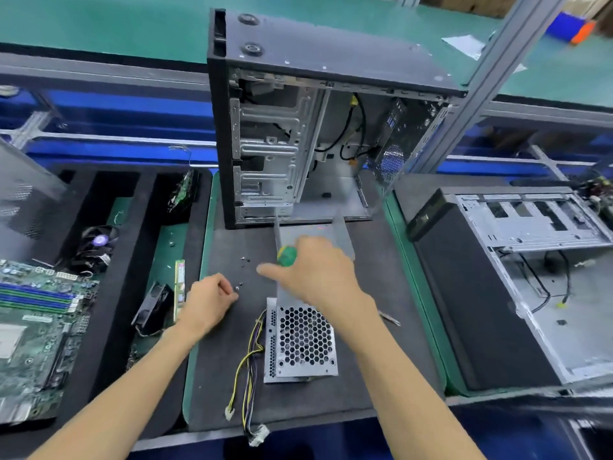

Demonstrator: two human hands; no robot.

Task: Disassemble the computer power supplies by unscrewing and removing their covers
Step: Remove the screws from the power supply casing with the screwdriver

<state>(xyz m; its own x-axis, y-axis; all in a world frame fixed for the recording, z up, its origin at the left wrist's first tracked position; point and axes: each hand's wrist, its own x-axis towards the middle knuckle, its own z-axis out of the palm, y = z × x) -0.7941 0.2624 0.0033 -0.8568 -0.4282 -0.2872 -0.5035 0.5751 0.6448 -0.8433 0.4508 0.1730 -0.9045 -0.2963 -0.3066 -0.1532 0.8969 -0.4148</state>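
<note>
A silver power supply (pixel 303 343) with a honeycomb grille lies on the dark mat (pixel 229 366) in front of me, its yellow and purple cable bundle (pixel 247 376) trailing toward the near edge. My right hand (pixel 318 272) hovers over its far end, shut on a green-handled screwdriver (pixel 287 256). A grey metal cover (pixel 311 237) lies just beyond that hand. My left hand (pixel 209 302) rests on the mat to the left, fingertips pinched at a small screw (pixel 237 288). A few loose screws (pixel 243 259) lie nearby.
An open black tower case (pixel 298 127) stands upright behind the mat. Another case (pixel 497 287) lies on its side at right. At left lie a motherboard (pixel 36 327), a cooler fan (pixel 96 247), a small fan (pixel 152 308) and a RAM stick (pixel 179 288).
</note>
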